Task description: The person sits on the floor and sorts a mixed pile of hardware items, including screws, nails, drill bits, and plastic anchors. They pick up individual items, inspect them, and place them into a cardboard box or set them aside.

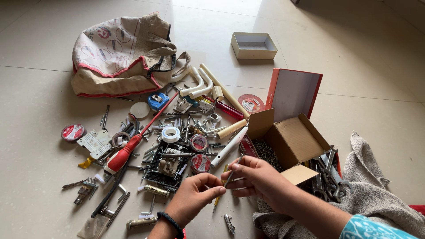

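Pinching a thin metal screw point(230, 176), my right hand point(259, 177) has fingers closed on it. My left hand point(195, 194), just beside, curls loosely around nothing. An open cardboard box point(294, 141) sits just beyond the right hand.

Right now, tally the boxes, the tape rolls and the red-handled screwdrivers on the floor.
Boxes: 3, white, red, brown cardboard
Tape rolls: 5, one white, four red-faced
Red-handled screwdrivers: 2
Total: 10

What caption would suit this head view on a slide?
Both hands, left hand and right hand, pinch thin metal pieces over a floor strewn with screws, tape rolls, a red-handled screwdriver and cardboard boxes.
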